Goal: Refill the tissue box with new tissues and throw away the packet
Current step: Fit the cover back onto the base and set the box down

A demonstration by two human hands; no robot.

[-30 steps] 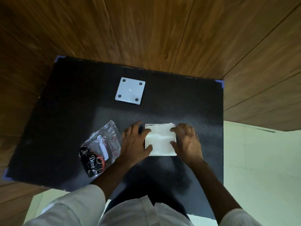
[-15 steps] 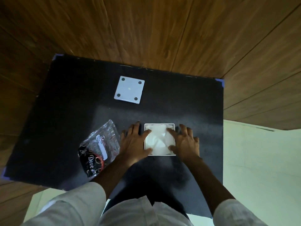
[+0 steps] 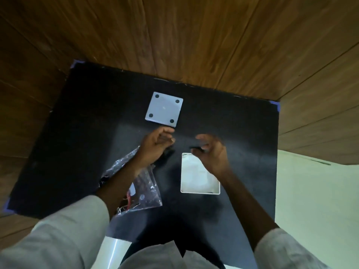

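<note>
The tissue box (image 3: 198,176) is sitting open, tissues inside, on the black desk (image 3: 77,133). Both hands, left (image 3: 155,145) and right (image 3: 212,152), are hovering blurred, fingers loose, empty. The left forearm is covering the packet (image 3: 143,189); the lid (image 3: 164,109) is lying beyond.

It looked like a room in a home: wood-panelled walls (image 3: 194,35) met in a corner behind a black-covered surface (image 3: 97,113), beside a pale tiled floor (image 3: 314,200).
</note>
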